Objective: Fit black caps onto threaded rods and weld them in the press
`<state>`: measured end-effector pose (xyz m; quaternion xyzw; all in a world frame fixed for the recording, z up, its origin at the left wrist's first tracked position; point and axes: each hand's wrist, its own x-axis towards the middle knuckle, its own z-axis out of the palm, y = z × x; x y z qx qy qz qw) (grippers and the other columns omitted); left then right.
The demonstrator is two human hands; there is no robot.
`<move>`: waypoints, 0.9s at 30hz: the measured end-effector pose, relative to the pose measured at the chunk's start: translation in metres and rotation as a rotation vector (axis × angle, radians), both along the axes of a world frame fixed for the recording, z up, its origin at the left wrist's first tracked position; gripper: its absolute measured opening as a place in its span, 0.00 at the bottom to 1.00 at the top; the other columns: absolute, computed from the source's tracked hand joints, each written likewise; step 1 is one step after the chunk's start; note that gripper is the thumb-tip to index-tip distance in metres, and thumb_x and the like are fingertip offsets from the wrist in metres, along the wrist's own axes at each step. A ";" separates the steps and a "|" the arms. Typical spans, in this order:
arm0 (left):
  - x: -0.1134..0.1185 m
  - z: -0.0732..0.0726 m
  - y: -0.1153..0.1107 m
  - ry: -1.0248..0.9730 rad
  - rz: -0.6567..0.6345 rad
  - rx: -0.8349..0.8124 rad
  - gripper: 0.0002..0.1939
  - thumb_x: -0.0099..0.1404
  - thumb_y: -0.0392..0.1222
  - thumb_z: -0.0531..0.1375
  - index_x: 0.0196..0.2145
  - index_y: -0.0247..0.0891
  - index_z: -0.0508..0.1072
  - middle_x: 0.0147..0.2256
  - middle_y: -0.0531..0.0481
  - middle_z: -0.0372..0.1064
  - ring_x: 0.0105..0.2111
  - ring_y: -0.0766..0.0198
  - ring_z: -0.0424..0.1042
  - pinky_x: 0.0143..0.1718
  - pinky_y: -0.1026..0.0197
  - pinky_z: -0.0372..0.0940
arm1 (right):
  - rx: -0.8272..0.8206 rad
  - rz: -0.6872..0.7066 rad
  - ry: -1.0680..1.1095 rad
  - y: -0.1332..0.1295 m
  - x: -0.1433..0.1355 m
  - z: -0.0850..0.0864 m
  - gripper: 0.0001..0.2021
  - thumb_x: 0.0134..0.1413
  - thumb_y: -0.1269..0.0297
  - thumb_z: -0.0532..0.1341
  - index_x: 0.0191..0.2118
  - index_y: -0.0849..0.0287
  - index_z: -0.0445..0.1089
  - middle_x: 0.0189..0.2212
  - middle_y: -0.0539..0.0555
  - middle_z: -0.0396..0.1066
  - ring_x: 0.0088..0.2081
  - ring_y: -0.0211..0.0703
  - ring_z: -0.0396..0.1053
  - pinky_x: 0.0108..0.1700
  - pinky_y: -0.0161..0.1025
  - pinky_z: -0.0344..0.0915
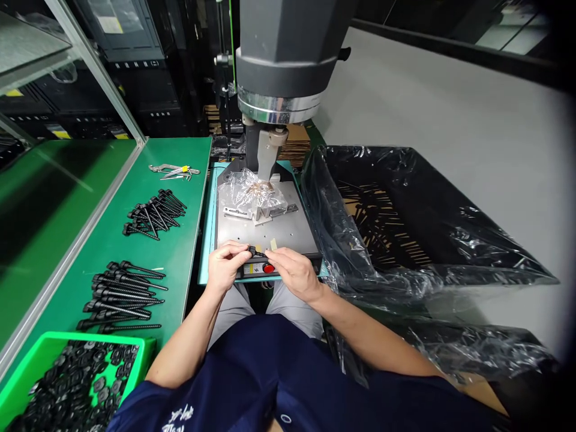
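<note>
Between both hands, at the front edge of the machine's metal plate (243, 231), is a small black part (254, 250). My left hand (225, 264) pinches its left end between thumb and fingers. The fingertips of my right hand (294, 270) close on its thin right end. Just below the part is a red button (268, 268) on the machine's front. Behind the hands, a metal fixture (262, 216) stands on the plate beside crumpled clear plastic (243, 187), under the machine head (281, 72).
On the green table (175, 264) at left lie two groups of black rods (155, 215), metal tools (173, 171) and a green bin (150, 354) of small black parts. A plastic-lined box (432, 222) holding rods stands at right.
</note>
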<state>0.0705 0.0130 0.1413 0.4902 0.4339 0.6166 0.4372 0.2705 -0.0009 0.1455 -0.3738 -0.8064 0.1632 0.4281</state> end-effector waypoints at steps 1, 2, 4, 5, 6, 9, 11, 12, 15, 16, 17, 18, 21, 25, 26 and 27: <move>0.000 -0.003 0.000 0.008 0.002 0.027 0.05 0.51 0.40 0.72 0.28 0.41 0.81 0.31 0.48 0.77 0.34 0.59 0.76 0.39 0.56 0.70 | -0.054 0.012 0.030 0.000 0.000 0.000 0.14 0.66 0.68 0.56 0.52 0.57 0.75 0.40 0.58 0.76 0.40 0.45 0.74 0.44 0.42 0.73; 0.001 -0.005 0.001 0.015 0.004 0.049 0.04 0.52 0.40 0.71 0.28 0.41 0.82 0.31 0.48 0.77 0.34 0.59 0.76 0.40 0.56 0.70 | -0.118 0.024 0.062 0.001 0.001 0.001 0.13 0.65 0.68 0.57 0.50 0.57 0.76 0.40 0.57 0.77 0.40 0.44 0.74 0.44 0.41 0.73; 0.001 -0.011 0.002 0.024 -0.003 0.077 0.03 0.53 0.40 0.71 0.28 0.42 0.82 0.31 0.48 0.77 0.34 0.59 0.76 0.39 0.56 0.70 | -0.266 0.054 0.112 0.003 0.002 0.003 0.11 0.63 0.67 0.59 0.48 0.58 0.77 0.38 0.55 0.77 0.38 0.43 0.75 0.43 0.40 0.72; 0.002 -0.014 0.002 0.022 -0.010 0.087 0.03 0.53 0.40 0.71 0.28 0.42 0.82 0.31 0.48 0.77 0.34 0.59 0.76 0.39 0.56 0.70 | -0.333 0.067 0.124 0.004 0.003 0.004 0.11 0.62 0.67 0.60 0.46 0.57 0.78 0.36 0.54 0.77 0.36 0.42 0.75 0.42 0.39 0.72; 0.003 -0.016 0.001 0.022 -0.016 0.096 0.03 0.54 0.40 0.71 0.28 0.42 0.82 0.31 0.48 0.77 0.34 0.60 0.76 0.39 0.56 0.70 | -0.383 0.068 0.130 0.004 0.003 0.005 0.10 0.62 0.67 0.61 0.45 0.57 0.78 0.36 0.54 0.77 0.35 0.42 0.74 0.42 0.39 0.71; 0.007 -0.020 -0.003 0.050 -0.008 0.112 0.06 0.55 0.41 0.70 0.33 0.43 0.82 0.34 0.47 0.77 0.37 0.59 0.76 0.40 0.56 0.71 | -0.410 0.021 0.146 0.003 0.003 0.005 0.10 0.61 0.66 0.60 0.45 0.57 0.78 0.35 0.54 0.77 0.35 0.42 0.73 0.42 0.40 0.69; 0.010 -0.020 -0.006 0.093 0.010 0.122 0.10 0.56 0.41 0.69 0.38 0.44 0.82 0.37 0.46 0.77 0.40 0.58 0.76 0.41 0.56 0.71 | -0.390 -0.005 0.177 0.002 0.002 0.002 0.11 0.61 0.66 0.60 0.45 0.57 0.78 0.35 0.54 0.76 0.36 0.43 0.73 0.42 0.40 0.68; 0.011 -0.020 -0.006 0.113 0.019 0.131 0.11 0.56 0.41 0.69 0.40 0.44 0.82 0.39 0.46 0.77 0.41 0.58 0.75 0.41 0.55 0.71 | -0.393 -0.011 0.199 0.001 0.001 0.000 0.11 0.61 0.65 0.60 0.45 0.56 0.78 0.35 0.54 0.76 0.36 0.44 0.73 0.41 0.40 0.68; 0.012 -0.021 0.000 0.164 0.026 0.150 0.10 0.58 0.41 0.68 0.40 0.44 0.82 0.39 0.46 0.76 0.42 0.58 0.75 0.45 0.54 0.71 | -0.547 -0.015 0.320 0.004 -0.005 -0.012 0.11 0.59 0.61 0.61 0.45 0.56 0.76 0.32 0.53 0.75 0.30 0.41 0.70 0.34 0.39 0.67; 0.012 -0.021 0.003 0.180 0.021 0.143 0.10 0.59 0.42 0.68 0.40 0.44 0.82 0.39 0.46 0.77 0.42 0.58 0.75 0.45 0.54 0.71 | -0.641 -0.001 0.369 0.006 -0.007 -0.017 0.12 0.59 0.60 0.61 0.46 0.57 0.75 0.32 0.53 0.74 0.27 0.39 0.68 0.31 0.38 0.66; 0.012 -0.022 0.007 0.197 0.005 0.125 0.10 0.59 0.43 0.67 0.39 0.43 0.82 0.39 0.46 0.77 0.42 0.58 0.75 0.45 0.53 0.70 | -0.739 0.024 0.417 0.009 -0.010 -0.020 0.14 0.57 0.58 0.62 0.48 0.57 0.73 0.33 0.53 0.74 0.25 0.37 0.67 0.28 0.36 0.65; 0.013 -0.023 0.010 0.215 -0.021 0.100 0.09 0.60 0.43 0.67 0.39 0.42 0.82 0.39 0.45 0.77 0.41 0.57 0.75 0.45 0.53 0.70 | -0.824 0.061 0.463 0.012 -0.013 -0.023 0.17 0.56 0.57 0.63 0.50 0.57 0.71 0.33 0.52 0.73 0.25 0.36 0.67 0.26 0.35 0.63; 0.016 -0.030 0.018 0.270 -0.128 0.035 0.11 0.61 0.46 0.65 0.40 0.41 0.82 0.43 0.43 0.76 0.44 0.56 0.74 0.48 0.52 0.69 | -0.964 0.148 0.587 0.024 -0.020 -0.028 0.24 0.55 0.51 0.63 0.54 0.58 0.67 0.29 0.49 0.70 0.23 0.34 0.65 0.23 0.32 0.60; 0.020 -0.041 0.029 0.231 -0.137 -0.078 0.16 0.59 0.50 0.65 0.43 0.39 0.80 0.50 0.40 0.72 0.50 0.54 0.71 0.48 0.52 0.69 | -1.053 0.068 0.740 0.046 -0.025 -0.039 0.23 0.54 0.45 0.62 0.47 0.59 0.69 0.23 0.46 0.66 0.19 0.31 0.58 0.19 0.30 0.54; 0.020 -0.043 0.035 0.169 -0.087 -0.141 0.18 0.59 0.51 0.66 0.43 0.39 0.79 0.50 0.40 0.72 0.49 0.54 0.72 0.46 0.54 0.70 | -1.052 0.024 0.778 0.054 -0.025 -0.043 0.23 0.52 0.45 0.64 0.44 0.59 0.69 0.25 0.47 0.67 0.20 0.31 0.58 0.20 0.29 0.54; 0.018 -0.044 0.042 0.080 -0.027 -0.213 0.20 0.58 0.52 0.67 0.44 0.38 0.78 0.49 0.40 0.72 0.48 0.56 0.72 0.45 0.55 0.70 | -1.037 -0.017 0.816 0.062 -0.026 -0.046 0.22 0.49 0.46 0.66 0.42 0.59 0.69 0.27 0.48 0.69 0.21 0.31 0.60 0.21 0.29 0.56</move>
